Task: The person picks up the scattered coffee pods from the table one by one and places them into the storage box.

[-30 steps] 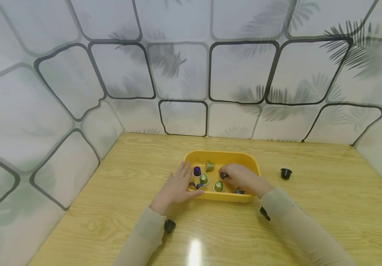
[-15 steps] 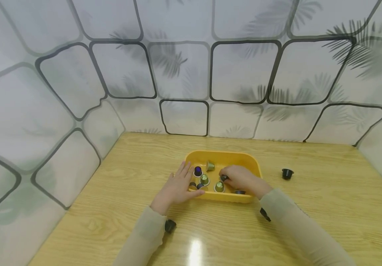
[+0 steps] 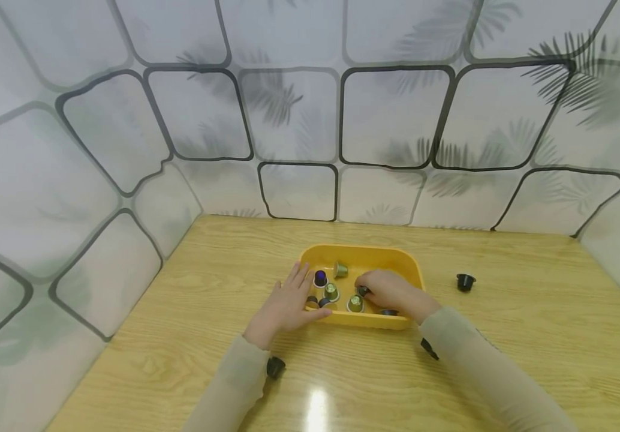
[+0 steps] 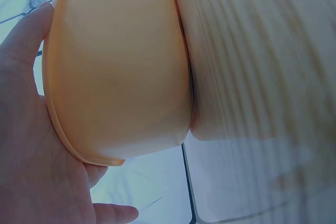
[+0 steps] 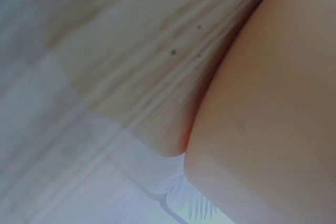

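A yellow plastic bin (image 3: 364,321) stands on the wooden table with several coffee capsules in it. My right hand (image 3: 393,293) reaches down inside its right half and pinches a dark coffee capsule (image 3: 363,291), mostly covered by the fingers. Spread and straight, my left hand (image 3: 287,305) rests over the bin's left rim; the left wrist view has its palm (image 4: 42,145) against that edge. Between the hands lie green capsules (image 3: 331,291), a purple one (image 3: 320,278) and dark ones (image 3: 324,303). Only the bin's outer wall (image 5: 268,108) and the table show in the right wrist view.
One black capsule (image 3: 465,282) stands on the table right of the bin. Another (image 3: 276,367) lies beside my left sleeve, and a third (image 3: 429,348) is partly covered by my right sleeve. A patterned wall (image 3: 299,192) rises behind the table.
My right hand, with the dark capsule in its fingers, has shifted very slightly toward me inside the bin. My left hand has stayed in place.
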`<state>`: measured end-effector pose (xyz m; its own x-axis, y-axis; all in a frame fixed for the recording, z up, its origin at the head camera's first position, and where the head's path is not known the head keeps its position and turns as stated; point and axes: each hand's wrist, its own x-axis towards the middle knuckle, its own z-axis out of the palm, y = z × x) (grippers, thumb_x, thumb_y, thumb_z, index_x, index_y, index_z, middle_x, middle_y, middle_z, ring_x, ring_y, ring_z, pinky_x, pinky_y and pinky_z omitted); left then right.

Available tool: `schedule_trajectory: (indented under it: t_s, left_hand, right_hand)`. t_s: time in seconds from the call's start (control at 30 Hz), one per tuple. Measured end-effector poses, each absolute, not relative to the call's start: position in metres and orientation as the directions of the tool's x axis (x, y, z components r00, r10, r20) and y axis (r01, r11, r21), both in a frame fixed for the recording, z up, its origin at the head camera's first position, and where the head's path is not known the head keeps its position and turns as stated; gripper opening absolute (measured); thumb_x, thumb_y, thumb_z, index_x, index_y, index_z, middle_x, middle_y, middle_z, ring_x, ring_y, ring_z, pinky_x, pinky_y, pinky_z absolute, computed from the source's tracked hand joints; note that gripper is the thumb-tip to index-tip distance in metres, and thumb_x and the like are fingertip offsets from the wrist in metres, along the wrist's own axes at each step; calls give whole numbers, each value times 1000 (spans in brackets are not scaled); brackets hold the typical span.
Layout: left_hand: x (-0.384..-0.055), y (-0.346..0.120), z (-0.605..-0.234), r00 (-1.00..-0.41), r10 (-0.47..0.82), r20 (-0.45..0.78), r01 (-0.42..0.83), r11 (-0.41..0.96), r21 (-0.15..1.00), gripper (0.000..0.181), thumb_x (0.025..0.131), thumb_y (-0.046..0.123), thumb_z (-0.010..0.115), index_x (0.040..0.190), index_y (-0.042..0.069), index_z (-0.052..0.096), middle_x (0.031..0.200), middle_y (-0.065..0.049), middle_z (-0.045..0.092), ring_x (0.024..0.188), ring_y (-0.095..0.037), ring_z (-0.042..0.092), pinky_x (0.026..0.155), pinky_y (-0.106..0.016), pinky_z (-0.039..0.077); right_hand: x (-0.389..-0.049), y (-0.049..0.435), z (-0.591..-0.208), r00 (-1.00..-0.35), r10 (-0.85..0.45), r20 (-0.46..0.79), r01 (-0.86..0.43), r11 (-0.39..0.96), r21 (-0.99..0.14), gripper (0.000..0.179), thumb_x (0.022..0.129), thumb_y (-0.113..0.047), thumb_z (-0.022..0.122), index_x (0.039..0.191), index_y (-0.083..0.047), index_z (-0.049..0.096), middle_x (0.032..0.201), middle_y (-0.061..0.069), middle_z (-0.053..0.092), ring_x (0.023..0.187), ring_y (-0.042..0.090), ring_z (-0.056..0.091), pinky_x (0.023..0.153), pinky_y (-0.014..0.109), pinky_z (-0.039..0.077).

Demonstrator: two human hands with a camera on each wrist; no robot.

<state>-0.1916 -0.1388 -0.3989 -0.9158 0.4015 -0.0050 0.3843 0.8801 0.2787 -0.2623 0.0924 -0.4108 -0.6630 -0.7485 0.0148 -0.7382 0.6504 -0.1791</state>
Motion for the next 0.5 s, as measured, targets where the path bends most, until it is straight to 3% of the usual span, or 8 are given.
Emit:
schedule_trajectory:
  t_s: [0.27,0.5]
  left_hand:
    - [-193,-139,-401,-916,401,-4,385,883,267,91,80,67,38,141,2,18,147,-12,6,133,-23,-4,95,-58,19]
    - [-194,-139,-402,-916,402,-5,387,883,264,92,80,67,37,140,1,18,146,-13,6,133,-24,-3,96,-58,20]
  right_hand:
    - [-263,92,-412,-651,-759,15,-749,639,-175,8,80,-4,62,85,-10,62,79,0,60,70,13,55,65,31,45]
    - [-262,91,-411,-660,-752,-1,-741,650,-169,17,82,-6,61,99,-4,62,91,7,63,83,20,59,73,35,46]
